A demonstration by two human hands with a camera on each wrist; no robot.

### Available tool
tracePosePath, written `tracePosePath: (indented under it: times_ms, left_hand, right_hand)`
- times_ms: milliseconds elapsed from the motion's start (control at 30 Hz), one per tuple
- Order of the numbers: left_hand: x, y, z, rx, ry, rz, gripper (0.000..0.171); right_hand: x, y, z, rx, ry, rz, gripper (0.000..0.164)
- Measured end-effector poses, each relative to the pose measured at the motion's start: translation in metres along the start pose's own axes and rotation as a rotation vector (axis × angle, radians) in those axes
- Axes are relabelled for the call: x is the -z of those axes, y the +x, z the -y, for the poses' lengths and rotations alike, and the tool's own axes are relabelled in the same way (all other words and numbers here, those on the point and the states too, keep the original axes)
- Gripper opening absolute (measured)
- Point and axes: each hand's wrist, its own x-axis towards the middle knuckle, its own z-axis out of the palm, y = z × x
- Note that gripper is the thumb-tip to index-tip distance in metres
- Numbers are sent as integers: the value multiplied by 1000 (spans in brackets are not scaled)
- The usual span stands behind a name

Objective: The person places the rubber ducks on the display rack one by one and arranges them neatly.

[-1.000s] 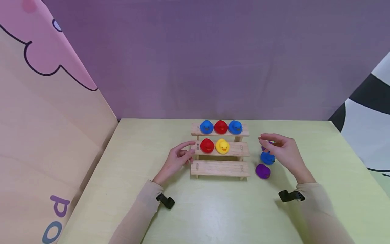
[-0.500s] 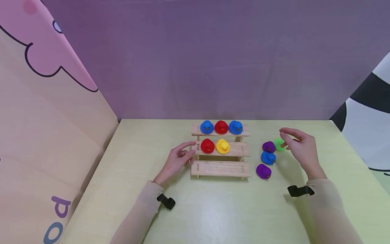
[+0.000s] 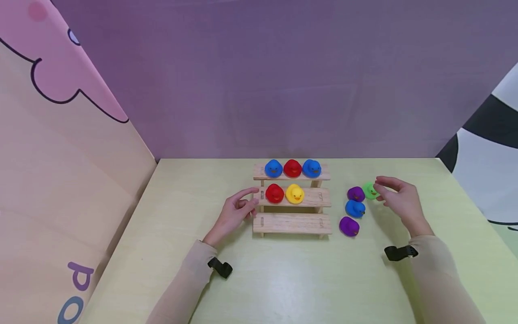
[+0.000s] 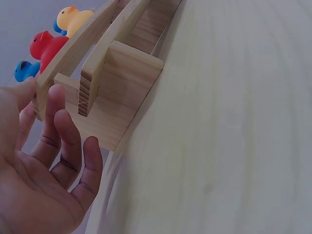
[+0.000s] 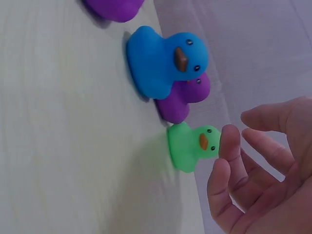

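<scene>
A three-step wooden stand (image 3: 292,223) sits on the table. My left hand (image 3: 236,210) holds the left end of its middle step, thumb and fingers at the plank's end (image 4: 41,100). On the top step are two blue ducks (image 3: 273,168) with a red duck (image 3: 292,168) between them. The middle step bears a red duck (image 3: 274,193) and a yellow duck (image 3: 295,194). My right hand (image 3: 401,201) hovers by a green duck (image 5: 187,147), thumb and fingers apart with nothing between them; its fingertips overlap the duck's edge in the head view.
Right of the stand, a purple duck (image 3: 355,194), a blue duck (image 3: 355,209) and another purple duck (image 3: 349,226) stand in a loose line on the table (image 3: 283,279). A purple wall (image 3: 299,81) rises behind the table's far edge.
My right hand has moved right, away from over the purple and blue ducks, then lowered slightly toward the green duck, which has come into view. My left hand stays at the stand.
</scene>
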Motion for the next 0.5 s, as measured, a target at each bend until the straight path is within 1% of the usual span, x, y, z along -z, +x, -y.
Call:
tracePosePath:
  times_ms: [233,500]
  left_hand:
    - [0,0,0,1,-20,8,39]
    - [1,-1,0,-3,-12,4,39]
  right_hand:
    - [-3,4,-8,-28,-50,32,59]
    - [-6,3,-13,-59,-104,58,58]
